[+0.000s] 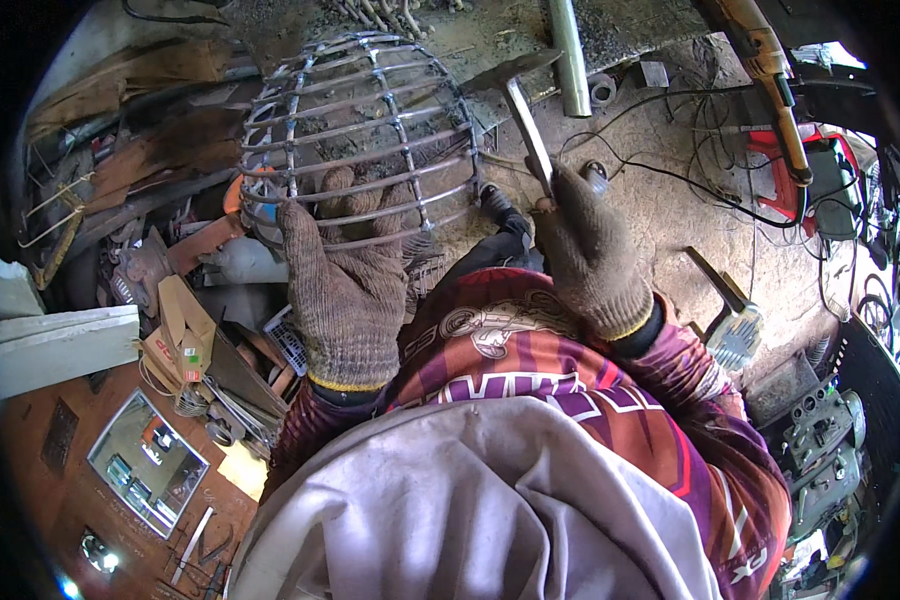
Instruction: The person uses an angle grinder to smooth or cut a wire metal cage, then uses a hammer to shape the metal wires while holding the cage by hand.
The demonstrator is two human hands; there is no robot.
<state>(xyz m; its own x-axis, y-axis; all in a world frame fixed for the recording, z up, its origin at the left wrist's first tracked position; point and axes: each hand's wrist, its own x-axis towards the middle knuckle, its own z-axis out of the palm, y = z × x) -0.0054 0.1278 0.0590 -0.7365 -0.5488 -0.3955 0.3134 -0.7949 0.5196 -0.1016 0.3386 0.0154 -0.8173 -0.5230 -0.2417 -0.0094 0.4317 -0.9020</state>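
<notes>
A rounded cage of welded metal rods (398, 125) stands before me, with crossbars joined to several upright ribs. My left hand (352, 290), in a brown knitted glove, is closed around rods on the cage's near side, its fingers partly behind them. In my right hand (595, 250), gloved alike, is a chipping hammer (528, 130), gripped by its handle with the head raised. The hammer's narrow head is just right of the cage's upper edge, and I cannot tell whether they touch.
A metal pipe (570, 60) and a ring (601, 90) lie beyond the hammer. Black cables cross the floor toward a red-framed machine (832, 180) at right. Cardboard (178, 335), timber and scrap crowd the left, above a framed mirror (150, 462). My foot is below the cage.
</notes>
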